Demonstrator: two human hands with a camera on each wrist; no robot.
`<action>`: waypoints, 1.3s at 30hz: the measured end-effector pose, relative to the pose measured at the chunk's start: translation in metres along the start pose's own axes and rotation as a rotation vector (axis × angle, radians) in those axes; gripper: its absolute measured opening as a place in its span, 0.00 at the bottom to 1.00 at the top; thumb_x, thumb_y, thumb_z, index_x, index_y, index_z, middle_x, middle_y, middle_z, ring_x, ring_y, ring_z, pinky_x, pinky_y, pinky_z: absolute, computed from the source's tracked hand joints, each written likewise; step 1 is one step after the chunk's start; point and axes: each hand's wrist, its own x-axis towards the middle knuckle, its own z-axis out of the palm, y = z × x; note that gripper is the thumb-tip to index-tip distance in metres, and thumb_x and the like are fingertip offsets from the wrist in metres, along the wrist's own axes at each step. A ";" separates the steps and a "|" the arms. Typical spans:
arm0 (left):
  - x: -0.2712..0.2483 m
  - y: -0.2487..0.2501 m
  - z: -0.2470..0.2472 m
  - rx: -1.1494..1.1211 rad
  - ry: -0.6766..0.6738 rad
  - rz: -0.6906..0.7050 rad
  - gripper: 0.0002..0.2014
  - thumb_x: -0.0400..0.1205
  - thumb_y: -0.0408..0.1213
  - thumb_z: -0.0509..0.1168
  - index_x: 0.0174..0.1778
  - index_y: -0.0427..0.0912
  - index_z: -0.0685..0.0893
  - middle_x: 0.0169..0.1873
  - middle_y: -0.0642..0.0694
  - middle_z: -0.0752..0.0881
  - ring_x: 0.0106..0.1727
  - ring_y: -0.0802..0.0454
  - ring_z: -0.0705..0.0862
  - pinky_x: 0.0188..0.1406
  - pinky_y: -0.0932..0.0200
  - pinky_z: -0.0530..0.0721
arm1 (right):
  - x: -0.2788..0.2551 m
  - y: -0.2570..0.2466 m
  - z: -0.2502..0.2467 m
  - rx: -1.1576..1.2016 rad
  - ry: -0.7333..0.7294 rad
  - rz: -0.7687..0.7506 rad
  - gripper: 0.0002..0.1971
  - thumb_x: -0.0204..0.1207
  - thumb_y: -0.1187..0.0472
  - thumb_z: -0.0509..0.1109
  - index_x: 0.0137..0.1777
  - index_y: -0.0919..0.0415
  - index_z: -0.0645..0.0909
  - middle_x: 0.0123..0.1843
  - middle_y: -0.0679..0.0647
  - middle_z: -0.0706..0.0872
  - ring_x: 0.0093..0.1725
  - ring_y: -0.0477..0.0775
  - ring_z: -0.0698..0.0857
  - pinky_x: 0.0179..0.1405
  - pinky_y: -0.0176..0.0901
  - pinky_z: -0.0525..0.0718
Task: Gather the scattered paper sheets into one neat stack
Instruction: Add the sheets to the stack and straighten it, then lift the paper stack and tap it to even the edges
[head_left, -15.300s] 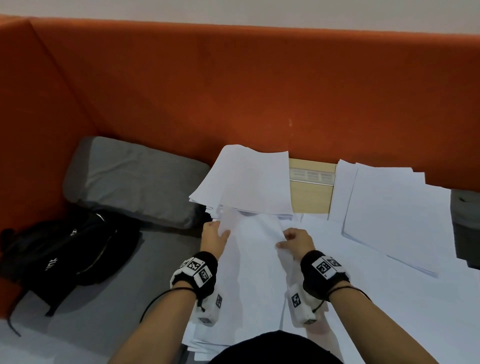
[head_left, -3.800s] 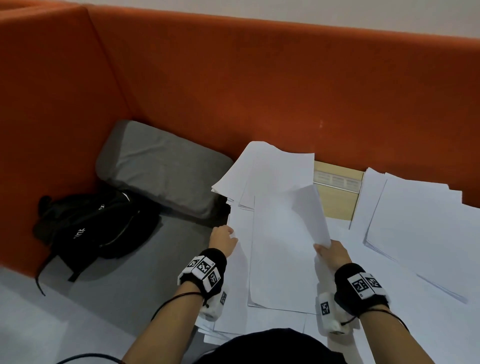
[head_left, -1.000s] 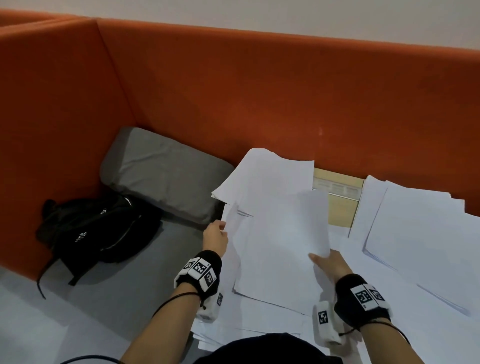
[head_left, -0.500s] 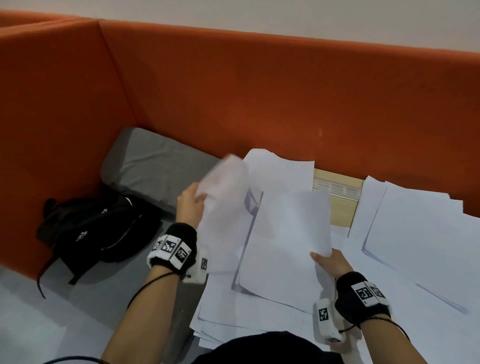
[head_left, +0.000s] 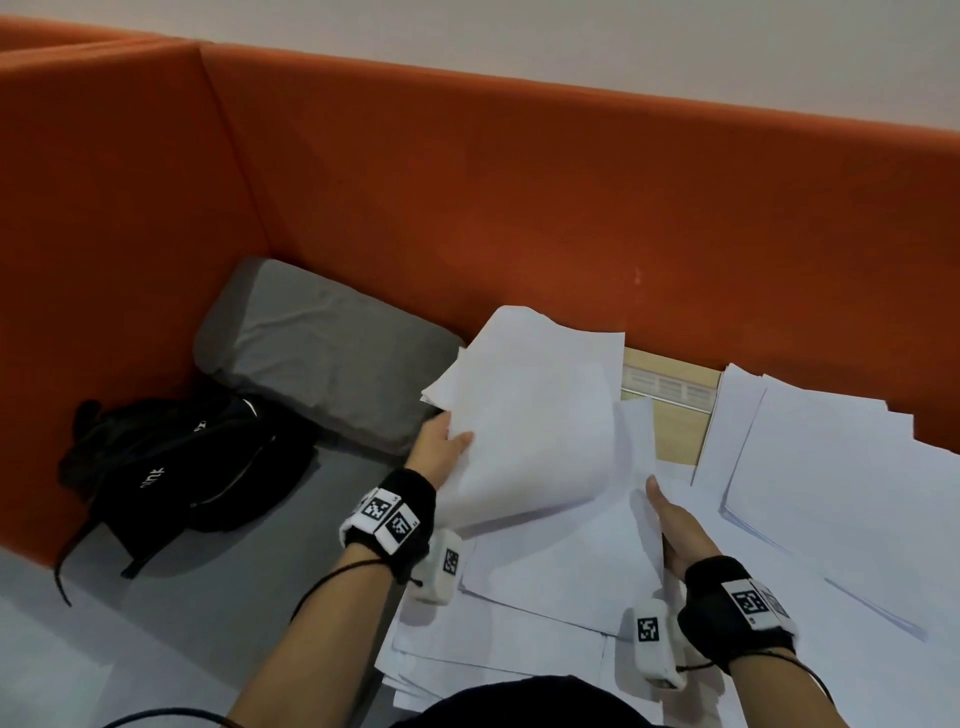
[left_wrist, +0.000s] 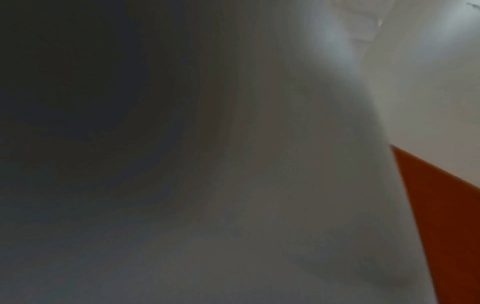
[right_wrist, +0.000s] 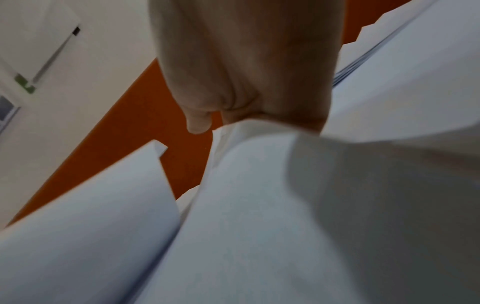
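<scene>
Paper sheets (head_left: 524, 447) lie strewn over the bench (head_left: 665, 426), against the orange partition (head_left: 519, 208). My left hand (head_left: 439, 452) pinches one sheet's left edge, lifting it above the near pile (head_left: 561, 566). My right hand (head_left: 675, 530) clasps that pile's right edge. Paper looks light, floppy and slippery, so I judge gripping by the edges safest. Long axes run roughly from me towards the partition, skewed; another batch (head_left: 831, 467) lies further along it, to the pile's right.
</scene>
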 end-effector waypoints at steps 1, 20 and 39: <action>-0.002 -0.002 0.006 -0.036 -0.050 -0.044 0.16 0.81 0.18 0.57 0.66 0.24 0.74 0.65 0.30 0.79 0.48 0.49 0.83 0.46 0.62 0.83 | 0.002 0.002 -0.002 0.075 0.000 0.014 0.28 0.80 0.38 0.54 0.65 0.62 0.76 0.54 0.58 0.85 0.53 0.61 0.83 0.55 0.53 0.78; 0.009 -0.045 0.047 0.631 -0.053 -0.012 0.21 0.85 0.33 0.58 0.75 0.40 0.68 0.71 0.41 0.72 0.72 0.40 0.70 0.67 0.57 0.69 | 0.011 0.016 -0.001 -0.121 -0.034 -0.107 0.17 0.76 0.68 0.69 0.65 0.68 0.78 0.62 0.64 0.84 0.51 0.58 0.84 0.53 0.48 0.80; 0.013 -0.055 0.005 0.553 0.131 -0.163 0.15 0.80 0.27 0.62 0.64 0.31 0.75 0.61 0.34 0.82 0.62 0.37 0.80 0.59 0.52 0.78 | 0.028 0.027 -0.004 -0.200 -0.010 -0.145 0.17 0.77 0.66 0.69 0.65 0.65 0.78 0.63 0.62 0.84 0.56 0.58 0.81 0.65 0.51 0.75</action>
